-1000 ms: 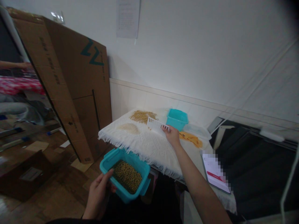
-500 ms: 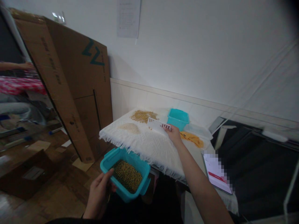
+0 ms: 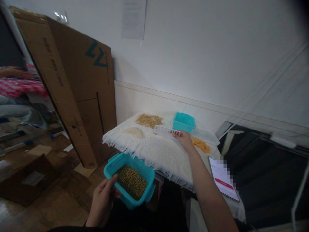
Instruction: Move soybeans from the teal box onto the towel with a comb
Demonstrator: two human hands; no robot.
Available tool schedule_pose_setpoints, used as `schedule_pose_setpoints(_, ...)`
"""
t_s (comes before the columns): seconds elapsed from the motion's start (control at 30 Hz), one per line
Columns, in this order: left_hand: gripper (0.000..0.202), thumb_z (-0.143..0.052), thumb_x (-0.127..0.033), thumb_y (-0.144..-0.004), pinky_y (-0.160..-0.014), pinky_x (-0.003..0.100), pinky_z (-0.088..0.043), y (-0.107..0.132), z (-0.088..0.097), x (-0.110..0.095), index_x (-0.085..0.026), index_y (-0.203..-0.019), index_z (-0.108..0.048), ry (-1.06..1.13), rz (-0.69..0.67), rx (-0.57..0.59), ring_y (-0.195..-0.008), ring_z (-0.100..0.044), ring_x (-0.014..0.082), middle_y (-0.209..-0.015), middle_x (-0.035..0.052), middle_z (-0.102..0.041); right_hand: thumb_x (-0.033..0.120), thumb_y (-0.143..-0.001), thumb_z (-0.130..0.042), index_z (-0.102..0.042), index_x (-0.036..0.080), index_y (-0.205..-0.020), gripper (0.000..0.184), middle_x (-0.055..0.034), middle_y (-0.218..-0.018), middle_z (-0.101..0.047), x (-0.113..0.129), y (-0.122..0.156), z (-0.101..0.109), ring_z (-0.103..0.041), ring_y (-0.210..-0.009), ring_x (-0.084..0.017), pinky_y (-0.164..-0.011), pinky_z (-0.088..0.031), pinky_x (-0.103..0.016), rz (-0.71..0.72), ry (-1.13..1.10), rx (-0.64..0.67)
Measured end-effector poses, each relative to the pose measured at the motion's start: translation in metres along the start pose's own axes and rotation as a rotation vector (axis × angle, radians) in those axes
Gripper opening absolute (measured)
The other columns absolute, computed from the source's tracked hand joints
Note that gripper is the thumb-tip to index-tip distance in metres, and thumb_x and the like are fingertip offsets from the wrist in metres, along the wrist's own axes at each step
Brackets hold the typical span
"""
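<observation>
My left hand (image 3: 103, 196) grips the near left rim of a turquoise plastic tub (image 3: 147, 172), held off the table's front edge. Inside the tub lie many small round yellowish beans (image 3: 132, 182). My right hand (image 3: 184, 139) is closed on one end of a white slotted plastic piece (image 3: 163, 130), tilted low over the white cloth (image 3: 164, 154). Just beyond that piece spreads a pile of tan beans (image 3: 148, 120). A pale mound of fine grain (image 3: 134, 132) sits on the cloth to its left.
A second turquoise tub (image 3: 183, 120) stands at the back, beside a clear lid (image 3: 205, 135) and a yellow cloth (image 3: 201, 145). On the right lies a phone (image 3: 223, 180). A tall cardboard box (image 3: 79, 83) rises at left; another person's hand (image 3: 19, 72) shows beyond it.
My right hand has moved slightly right and toward me with the white slotted piece, which is now tipped flatter. The left hand and its tub stay in place.
</observation>
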State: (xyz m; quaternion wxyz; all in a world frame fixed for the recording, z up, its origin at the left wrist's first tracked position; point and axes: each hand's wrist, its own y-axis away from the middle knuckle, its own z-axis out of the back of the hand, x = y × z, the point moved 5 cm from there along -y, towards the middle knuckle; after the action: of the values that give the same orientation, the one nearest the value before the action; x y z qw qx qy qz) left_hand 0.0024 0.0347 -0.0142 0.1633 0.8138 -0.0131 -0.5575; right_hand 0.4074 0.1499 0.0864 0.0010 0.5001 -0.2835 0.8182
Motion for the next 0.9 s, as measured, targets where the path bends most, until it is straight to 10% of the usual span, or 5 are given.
schedule_pose_setpoints(0.9,0.039,-0.081,-0.049,-0.059,-0.038,0.022,-0.039,-0.002,0.002,0.003,-0.020,-0.050,-0.058,-0.015,-0.003,0.009,-0.038,-0.048,0.0114,-0.041,-0.0032,-0.053,0.045,-0.059,-0.073,-0.077,0.017,-0.082,0.037,-0.0028,-0.074,-0.072,0.002,0.001,-0.004,-0.060,-0.066,-0.017,-0.062,-0.043,-0.027,-0.076,0.041,0.089)
